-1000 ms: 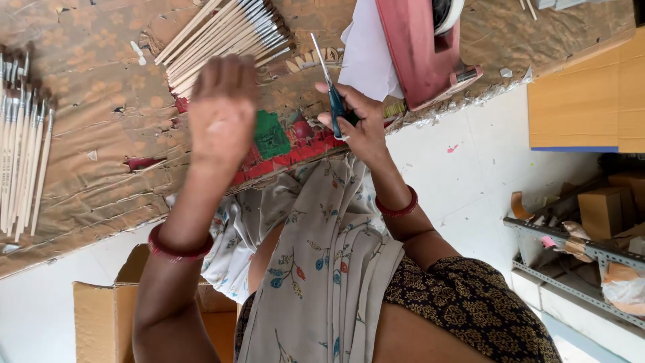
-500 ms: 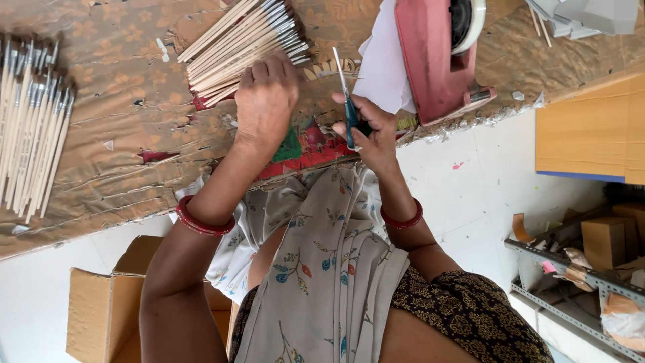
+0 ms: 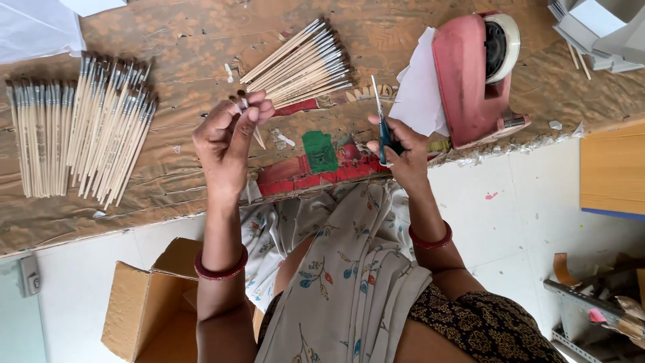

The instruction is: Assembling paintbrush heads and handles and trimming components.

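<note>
The left hand (image 3: 232, 138) pinches two thin paintbrushes (image 3: 243, 104) above the tabletop (image 3: 188, 181); the right hand (image 3: 396, 151) grips blue scissors (image 3: 383, 128). A large brush pile (image 3: 80, 128) lies left, a smaller fan (image 3: 302, 64) beside the tape dispenser (image 3: 474, 77).

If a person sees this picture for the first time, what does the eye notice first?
Probably the two raised hands at the centre: the left hand pinches a few thin brushes, and the right hand holds blue scissors. Next come the pale brush pile at far left and the red tape dispenser at upper right.
</note>
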